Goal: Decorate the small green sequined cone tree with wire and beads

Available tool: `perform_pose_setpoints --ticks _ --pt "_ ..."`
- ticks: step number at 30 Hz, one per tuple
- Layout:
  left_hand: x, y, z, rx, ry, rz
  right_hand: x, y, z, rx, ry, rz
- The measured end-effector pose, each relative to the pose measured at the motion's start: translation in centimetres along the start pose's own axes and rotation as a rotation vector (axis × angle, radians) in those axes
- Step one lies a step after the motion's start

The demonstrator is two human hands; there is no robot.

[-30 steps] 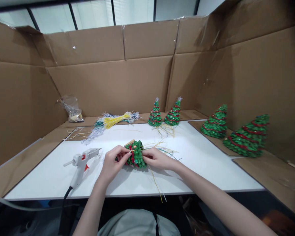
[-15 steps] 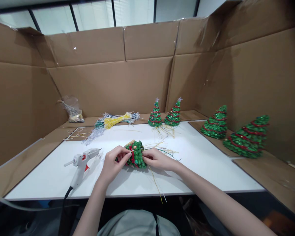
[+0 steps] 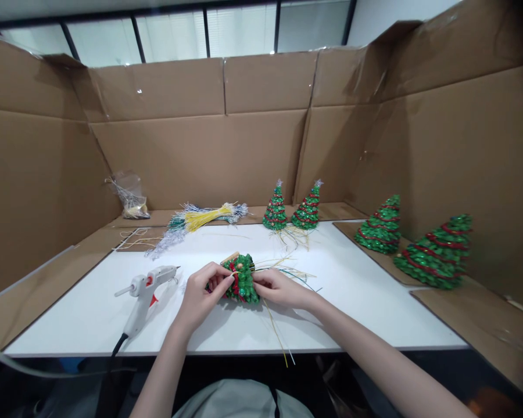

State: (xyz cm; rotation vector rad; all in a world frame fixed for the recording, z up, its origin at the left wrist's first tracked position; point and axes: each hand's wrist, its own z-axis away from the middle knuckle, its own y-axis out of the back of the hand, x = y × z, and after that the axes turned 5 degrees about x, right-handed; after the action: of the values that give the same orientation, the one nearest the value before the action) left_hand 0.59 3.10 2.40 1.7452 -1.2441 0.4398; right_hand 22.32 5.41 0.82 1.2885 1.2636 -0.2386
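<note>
A small green Christmas tree [image 3: 246, 288] with red garland and bead ornaments lies on its side between my hands, base to the right. The fingertips of my left hand [image 3: 206, 288] are pinched at its red garland, where a short yellow wire [image 3: 235, 273] shows. Fingers closed, my right hand [image 3: 279, 286] grips the tree at its base rim; its fingertips are partly hidden. Thin yellow, green and white wires [image 3: 303, 274] trail out of the base, over and below my right hand. A wooden stick [image 3: 230, 258] lies just behind the tree.
A white glue gun [image 3: 144, 296] with a black cord stands on the left of the white table [image 3: 91, 313]. Bundles of wire [image 3: 207, 216] and a plastic bag [image 3: 133, 197] lie at the back. Two finished-looking trees [image 3: 305, 209] stand behind, two larger ones [image 3: 440, 252] at right. Cardboard walls [image 3: 192, 157] surround the table.
The whole view has shifted slightly as the head tilted. Both hands keep nearly the same place on the tree, with only tiny finger movement.
</note>
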Motion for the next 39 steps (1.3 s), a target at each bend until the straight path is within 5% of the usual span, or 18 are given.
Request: perform_pose_setpoints --ticks 39 --pt "-0.28 -0.04 0.08 0.034 -0.042 -0.004 -0.60 -0.08 -0.04 -0.006 -0.010 0.015"
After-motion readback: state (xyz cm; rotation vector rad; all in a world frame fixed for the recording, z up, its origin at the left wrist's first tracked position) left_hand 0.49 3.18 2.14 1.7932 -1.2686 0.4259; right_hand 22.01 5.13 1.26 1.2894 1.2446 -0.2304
